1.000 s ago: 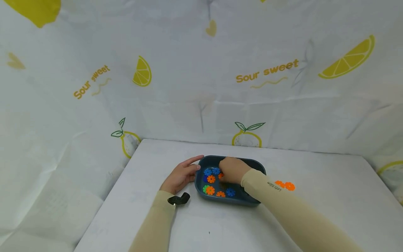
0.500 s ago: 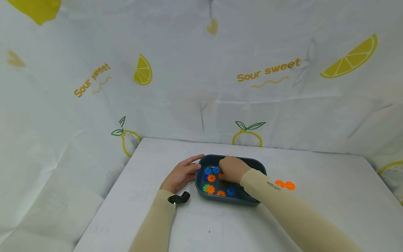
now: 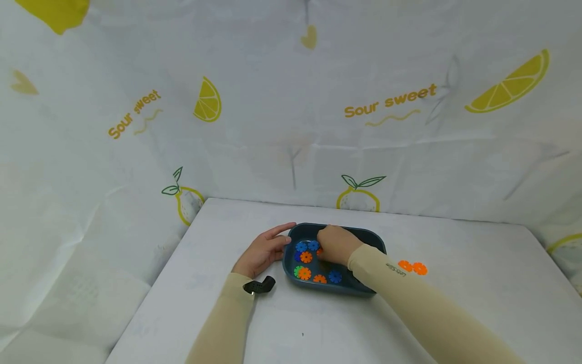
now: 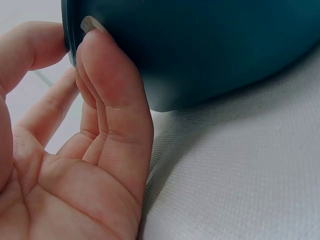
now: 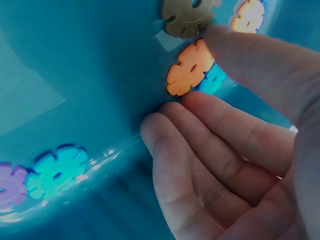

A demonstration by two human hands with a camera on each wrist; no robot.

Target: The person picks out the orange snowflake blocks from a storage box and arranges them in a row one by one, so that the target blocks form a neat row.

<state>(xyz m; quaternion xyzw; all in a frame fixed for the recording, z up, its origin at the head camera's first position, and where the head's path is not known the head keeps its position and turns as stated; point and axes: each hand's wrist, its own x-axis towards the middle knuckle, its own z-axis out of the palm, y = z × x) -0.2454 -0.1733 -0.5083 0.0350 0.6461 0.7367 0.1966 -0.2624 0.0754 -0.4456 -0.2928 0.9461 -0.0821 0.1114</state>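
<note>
Left hand (image 3: 256, 255) gripping dark teal tray (image 3: 323, 288) at its left end, right hand (image 5: 230, 150) inside tray, fingertips hidden from head camera, right-wrist view alone showing thumb and forefinger at orange flower disc (image 5: 190, 67) within tray, pinch cannot be confirmed.

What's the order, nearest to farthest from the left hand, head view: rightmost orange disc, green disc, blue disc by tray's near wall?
1. Green disc: left end of tray.
2. Blue disc: inside tray, farther right.
3. Rightmost orange disc: on table, right of tray.
</note>
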